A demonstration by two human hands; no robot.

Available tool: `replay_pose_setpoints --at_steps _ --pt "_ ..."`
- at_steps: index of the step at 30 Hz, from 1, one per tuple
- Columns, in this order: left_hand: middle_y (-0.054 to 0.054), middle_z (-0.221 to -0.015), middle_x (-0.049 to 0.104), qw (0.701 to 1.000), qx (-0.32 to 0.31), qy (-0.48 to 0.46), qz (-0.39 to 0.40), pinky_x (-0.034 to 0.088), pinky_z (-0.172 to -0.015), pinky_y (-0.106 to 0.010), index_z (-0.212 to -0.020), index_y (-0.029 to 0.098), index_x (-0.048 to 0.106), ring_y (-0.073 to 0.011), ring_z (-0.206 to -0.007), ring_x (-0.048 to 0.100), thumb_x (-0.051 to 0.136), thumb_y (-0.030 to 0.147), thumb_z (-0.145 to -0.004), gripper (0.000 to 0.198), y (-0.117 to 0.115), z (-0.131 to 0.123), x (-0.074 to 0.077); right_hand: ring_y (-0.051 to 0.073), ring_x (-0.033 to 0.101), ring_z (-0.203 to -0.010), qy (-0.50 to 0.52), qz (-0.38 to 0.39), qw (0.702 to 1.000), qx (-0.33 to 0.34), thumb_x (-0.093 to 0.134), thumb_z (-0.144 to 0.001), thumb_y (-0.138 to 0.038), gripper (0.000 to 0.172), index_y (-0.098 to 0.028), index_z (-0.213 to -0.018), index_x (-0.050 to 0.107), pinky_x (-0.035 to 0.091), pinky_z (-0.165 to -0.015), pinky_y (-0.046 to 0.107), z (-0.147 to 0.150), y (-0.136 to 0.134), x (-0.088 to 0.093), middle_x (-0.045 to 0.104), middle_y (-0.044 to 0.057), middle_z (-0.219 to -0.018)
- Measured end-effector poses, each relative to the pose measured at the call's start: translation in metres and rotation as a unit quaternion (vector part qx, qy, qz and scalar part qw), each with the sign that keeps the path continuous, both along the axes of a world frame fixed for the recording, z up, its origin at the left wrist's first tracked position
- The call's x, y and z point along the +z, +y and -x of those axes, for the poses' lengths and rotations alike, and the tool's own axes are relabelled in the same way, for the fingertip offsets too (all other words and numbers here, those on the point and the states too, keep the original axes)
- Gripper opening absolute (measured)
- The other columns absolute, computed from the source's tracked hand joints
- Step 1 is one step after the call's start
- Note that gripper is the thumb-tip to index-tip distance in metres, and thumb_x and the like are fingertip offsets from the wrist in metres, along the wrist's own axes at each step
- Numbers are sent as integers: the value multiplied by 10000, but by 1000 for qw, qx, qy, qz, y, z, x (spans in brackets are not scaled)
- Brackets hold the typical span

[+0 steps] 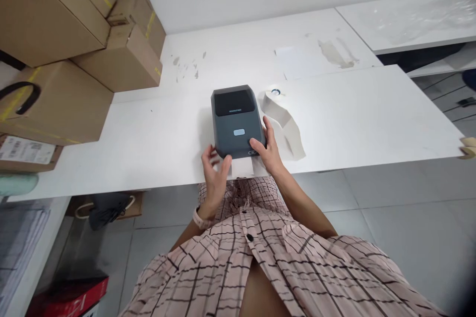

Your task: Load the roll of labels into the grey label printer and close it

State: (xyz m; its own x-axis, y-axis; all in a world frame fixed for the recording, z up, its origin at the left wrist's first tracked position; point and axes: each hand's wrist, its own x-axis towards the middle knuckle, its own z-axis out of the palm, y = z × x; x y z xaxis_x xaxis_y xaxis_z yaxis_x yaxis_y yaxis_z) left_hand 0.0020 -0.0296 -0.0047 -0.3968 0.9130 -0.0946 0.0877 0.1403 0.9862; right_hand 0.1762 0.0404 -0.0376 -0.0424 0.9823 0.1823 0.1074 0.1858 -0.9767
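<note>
A dark grey label printer (235, 119) stands near the front edge of a white table (372, 119). A white label (242, 166) sticks out of its front slot. My left hand (215, 173) is at the printer's front left corner, thumb and fingers pinched at the label's left edge. My right hand (268, 147) rests on the printer's front right corner, fingers curled over its top edge. A roll of white label paper (277, 104) lies just right of the printer, a loose strip trailing toward the table edge.
Stacked cardboard boxes (67, 49) fill the table's left end. A second white surface (409, 20) sits at the back right. Below the table are a grey tiled floor, a bag (107, 205) and a red box (70, 294).
</note>
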Motion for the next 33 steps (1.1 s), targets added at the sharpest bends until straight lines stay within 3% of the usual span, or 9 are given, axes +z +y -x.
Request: replay_pose_setpoints --at_steps 2,5,10,14,19,23,27,30,33 --pt "-83 -1033 708 999 0 -10 39 547 -779 -324 -1036 227 667 -200 -899 670 665 674 -861 479 -18 -2 -6 318 502 -1485 -22 -10 1000 -3 546 -985 -660 922 -301 -1688 69 474 -1183 566 1 1 -3 383 191 -1681" --pt "-18 -681 612 979 -137 -95 121 419 -545 -297 -715 217 606 -127 -555 501 614 720 -857 522 -24 -10 -3 316 497 -1483 -40 -21 999 -15 536 -1007 -608 861 -320 -1686 91 473 -1179 579 3 2 -8 394 183 -1671" --pt "59 -543 432 969 -189 -111 114 258 -486 -262 -635 208 553 -75 -480 318 747 663 -778 515 -12 -14 7 334 514 -1460 -33 -42 997 -63 596 -985 -574 808 -312 -1652 222 468 -1168 601 5 -4 4 455 180 -1621" --pt "46 -523 455 963 -230 -61 131 284 -497 -271 -617 199 606 -90 -475 352 675 685 -839 539 -17 4 -3 339 486 -1470 -185 -197 958 -101 597 -1002 -437 611 -329 -1559 372 336 -1253 627 0 -14 40 663 120 -1414" --pt "15 -654 554 994 -100 -20 43 392 -552 -273 -751 217 690 -122 -562 474 582 556 -951 408 -14 30 -8 346 558 -1401 -334 -270 903 30 568 -1012 -421 611 -317 -1571 344 159 -1300 626 3 -14 70 776 51 -1252" --pt "-68 -1146 736 998 3 41 -48 540 -840 -308 -1125 252 717 -207 -1044 676 584 508 -976 325 6 29 5 320 662 -1233 -351 -252 901 35 545 -1034 -423 449 -288 -1459 492 179 -1288 617 7 -11 78 790 60 -1193" --pt "-77 -1597 543 995 -35 21 -88 458 -1170 -366 -1449 274 585 -262 -1487 488 576 538 -992 528 21 15 15 307 586 -1360 -234 -225 946 13 541 -1040 -466 420 -310 -1429 517 311 -1265 590 -4 -17 71 765 63 -1264" --pt "-73 -1664 471 994 -63 -6 -92 418 -1234 -364 -1531 263 525 -274 -1554 418 532 600 -998 631 27 9 22 291 474 -1495 -102 -141 984 -40 464 -1062 -531 512 -321 -1529 447 405 -1240 551 -16 -21 56 579 82 -1554" --pt "-81 -1652 491 989 -61 9 -135 390 -1262 -376 -1527 249 538 -277 -1554 424 463 643 -1012 652 37 13 37 292 377 -1575 -29 -95 995 -15 430 -1051 -619 600 -348 -1585 400 341 -1293 554 -21 -13 49 432 51 -1683"
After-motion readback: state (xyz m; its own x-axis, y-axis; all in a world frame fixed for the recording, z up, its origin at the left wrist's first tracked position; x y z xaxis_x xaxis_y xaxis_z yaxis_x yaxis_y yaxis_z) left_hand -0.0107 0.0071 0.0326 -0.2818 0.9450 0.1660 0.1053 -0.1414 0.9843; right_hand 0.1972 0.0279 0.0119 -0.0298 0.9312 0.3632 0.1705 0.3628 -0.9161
